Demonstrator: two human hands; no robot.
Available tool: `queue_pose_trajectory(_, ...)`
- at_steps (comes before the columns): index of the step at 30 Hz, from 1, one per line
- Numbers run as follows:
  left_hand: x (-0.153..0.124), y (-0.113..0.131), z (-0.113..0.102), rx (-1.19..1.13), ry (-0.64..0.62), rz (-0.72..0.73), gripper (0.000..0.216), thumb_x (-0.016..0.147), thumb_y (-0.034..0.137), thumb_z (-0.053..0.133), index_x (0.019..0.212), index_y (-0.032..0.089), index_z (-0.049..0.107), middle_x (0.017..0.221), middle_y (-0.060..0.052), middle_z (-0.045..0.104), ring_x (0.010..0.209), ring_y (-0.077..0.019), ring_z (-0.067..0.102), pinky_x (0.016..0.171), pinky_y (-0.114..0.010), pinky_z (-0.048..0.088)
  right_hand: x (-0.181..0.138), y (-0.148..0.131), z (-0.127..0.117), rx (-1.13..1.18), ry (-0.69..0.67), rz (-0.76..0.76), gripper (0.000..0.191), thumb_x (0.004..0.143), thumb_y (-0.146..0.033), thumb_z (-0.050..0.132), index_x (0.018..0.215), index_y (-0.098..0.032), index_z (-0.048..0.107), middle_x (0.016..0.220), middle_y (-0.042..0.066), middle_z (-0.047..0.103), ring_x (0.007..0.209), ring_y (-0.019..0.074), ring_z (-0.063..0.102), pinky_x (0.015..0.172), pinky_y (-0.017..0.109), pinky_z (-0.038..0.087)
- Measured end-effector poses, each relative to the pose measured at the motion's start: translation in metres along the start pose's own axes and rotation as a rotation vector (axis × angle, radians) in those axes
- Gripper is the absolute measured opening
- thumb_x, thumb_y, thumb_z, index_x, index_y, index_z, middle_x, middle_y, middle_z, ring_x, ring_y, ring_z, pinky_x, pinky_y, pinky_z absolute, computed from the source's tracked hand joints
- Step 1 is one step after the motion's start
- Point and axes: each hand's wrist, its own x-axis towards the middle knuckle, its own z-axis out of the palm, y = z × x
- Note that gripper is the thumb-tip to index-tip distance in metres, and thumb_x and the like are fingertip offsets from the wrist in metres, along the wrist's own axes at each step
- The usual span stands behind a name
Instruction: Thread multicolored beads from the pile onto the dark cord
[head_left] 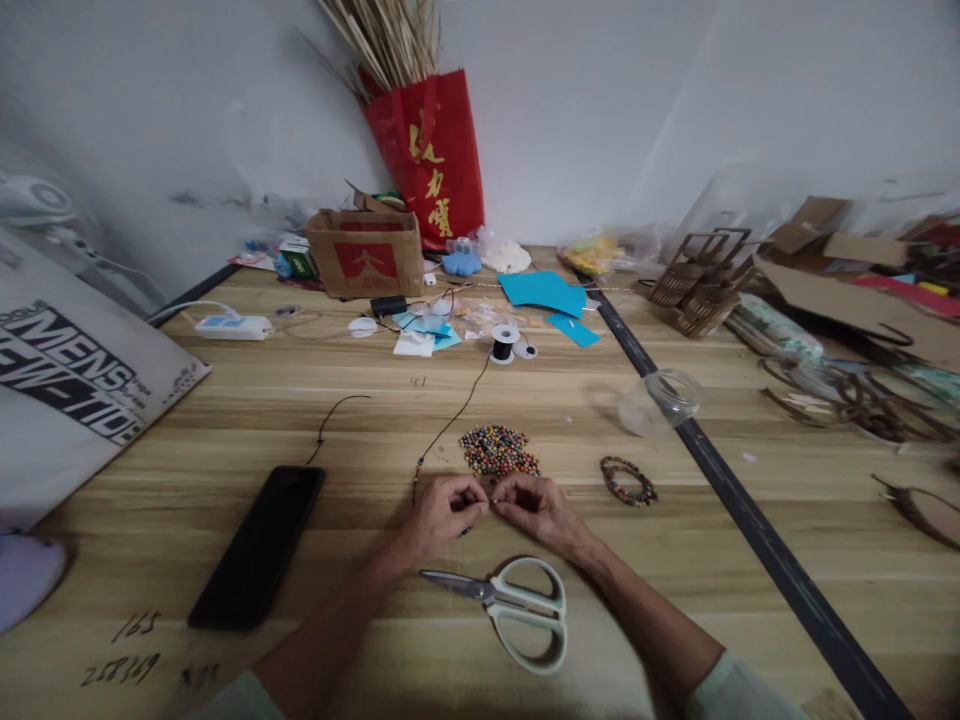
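My left hand (444, 512) and my right hand (534, 508) meet fingertip to fingertip just in front of a pile of small multicoloured beads (498, 450). Both are closed in a pinch. A thin black cord (456, 415) runs from a spool (503, 345) down to my left hand, with a few beads threaded on it beside the knuckles. More strung beads show under the left fingers. A tiny bead seems to be in the right fingertips, though the fingers mostly hide it. Scissors (525, 612) with pale handles lie below my wrists.
A coiled bead bracelet (628, 481) lies right of the pile, with a clear plastic jar (660, 402) behind it. A black phone (259, 547) and a short knotted cord (321, 440) are at left. Along the back stand a cardboard box (365, 253) and a red bag (431, 160).
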Motion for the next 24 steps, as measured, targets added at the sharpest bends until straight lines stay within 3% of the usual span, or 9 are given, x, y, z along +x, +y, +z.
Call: queue_pose_trajectory(24, 0.0011, -0.0043, 0.0015, -0.005, -0.006, 0.01, 0.011, 0.072, 0.021, 0.058, 0.069, 0.013, 0.064, 0.059, 0.0, 0.057, 0.056, -0.011, 0.051, 0.055, -0.02, 0.04, 0.0001, -0.0052, 0.0016, -0.033, -0.003, -0.01, 0.023, 0.083, -0.037, 0.062, 0.078, -0.015, 0.064, 0.063, -0.001, 0.054, 0.057, 0.0101, 0.044, 0.052, 0.022, 0.031)
